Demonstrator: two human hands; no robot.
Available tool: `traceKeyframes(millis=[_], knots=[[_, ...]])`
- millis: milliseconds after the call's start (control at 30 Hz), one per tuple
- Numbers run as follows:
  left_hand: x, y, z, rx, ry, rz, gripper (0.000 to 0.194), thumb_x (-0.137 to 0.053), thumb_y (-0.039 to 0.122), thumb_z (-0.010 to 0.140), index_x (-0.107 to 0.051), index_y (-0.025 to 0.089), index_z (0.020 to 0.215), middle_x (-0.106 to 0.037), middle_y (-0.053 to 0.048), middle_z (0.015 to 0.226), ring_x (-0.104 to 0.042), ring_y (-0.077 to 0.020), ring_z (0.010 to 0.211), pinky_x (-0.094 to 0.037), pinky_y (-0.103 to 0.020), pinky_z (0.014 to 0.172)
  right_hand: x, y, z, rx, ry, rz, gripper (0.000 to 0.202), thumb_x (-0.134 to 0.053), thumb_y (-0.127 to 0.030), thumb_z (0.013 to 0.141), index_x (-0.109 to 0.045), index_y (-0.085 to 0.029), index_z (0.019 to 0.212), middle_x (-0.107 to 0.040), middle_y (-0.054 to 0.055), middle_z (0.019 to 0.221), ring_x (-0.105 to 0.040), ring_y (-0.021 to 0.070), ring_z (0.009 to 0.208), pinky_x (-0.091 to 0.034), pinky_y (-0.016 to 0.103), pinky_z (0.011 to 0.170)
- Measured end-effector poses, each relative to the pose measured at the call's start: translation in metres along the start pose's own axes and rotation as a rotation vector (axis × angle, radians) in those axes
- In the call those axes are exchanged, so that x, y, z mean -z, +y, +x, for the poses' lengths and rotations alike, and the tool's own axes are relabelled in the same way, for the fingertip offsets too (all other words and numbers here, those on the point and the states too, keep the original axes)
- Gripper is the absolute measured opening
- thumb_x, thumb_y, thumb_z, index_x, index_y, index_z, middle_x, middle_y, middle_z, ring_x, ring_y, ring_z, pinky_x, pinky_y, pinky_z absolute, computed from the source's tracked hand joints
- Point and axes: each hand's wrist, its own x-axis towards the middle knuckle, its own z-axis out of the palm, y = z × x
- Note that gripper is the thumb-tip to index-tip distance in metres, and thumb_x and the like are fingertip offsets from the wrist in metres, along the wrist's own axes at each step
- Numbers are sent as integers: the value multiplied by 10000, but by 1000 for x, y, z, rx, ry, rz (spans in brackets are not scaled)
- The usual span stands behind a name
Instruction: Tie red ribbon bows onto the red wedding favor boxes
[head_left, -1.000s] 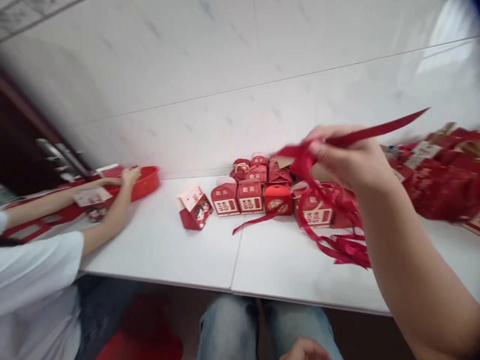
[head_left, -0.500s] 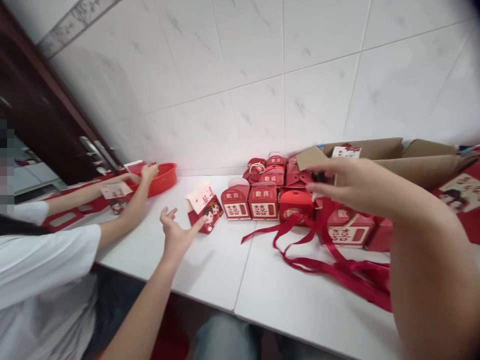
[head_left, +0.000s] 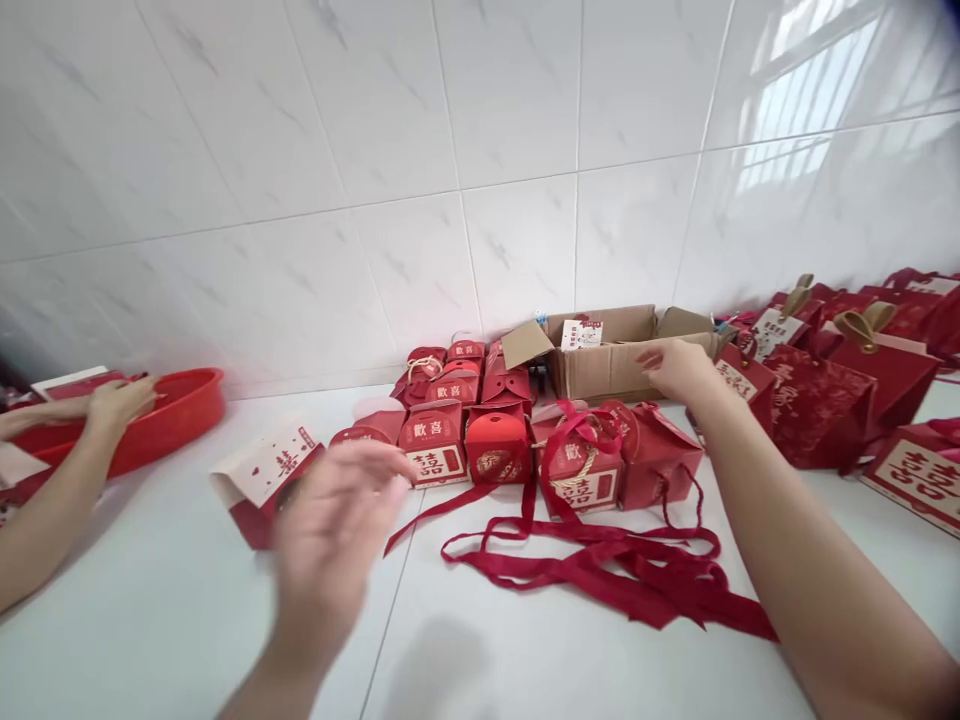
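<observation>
My left hand [head_left: 334, 540], blurred by motion, is raised over the white table with its fingers apart and nothing in them. Just behind it stands a red and cream box [head_left: 262, 480] with its cream flap up, partly hidden by the hand. My right hand [head_left: 675, 370] reaches over the front edge of a cardboard box [head_left: 607, 372], its fingers loosely spread and holding nothing that I can see. Below it, dark red ribbons [head_left: 600, 565] lie tangled before a cluster of small red gift boxes [head_left: 433, 440].
At the left, another person's hands [head_left: 120, 405] are at a red plastic basin [head_left: 187, 410]. Several red gift bags [head_left: 817, 400] stand at the right. A flat red box [head_left: 919, 475] lies at the right edge. A tiled wall runs behind the table.
The view has turned to the right, bringing the gift bags into sight. My right hand has gone from above the small boxes to the cardboard box. My left hand now covers part of the cream-flapped box.
</observation>
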Motion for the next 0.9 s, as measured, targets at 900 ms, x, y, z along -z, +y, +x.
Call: traceKeyframes(millis=[900], knots=[[-65, -87, -19, 40, -625, 89, 190, -527, 311, 858, -580, 181, 730, -508, 17, 571, -478, -123, 536, -408, -226, 526, 18, 46, 32, 177, -382, 181, 373, -569, -120, 754, -719, -198, 1086, -716, 24, 1101, -670, 216, 993, -523, 258, 864]])
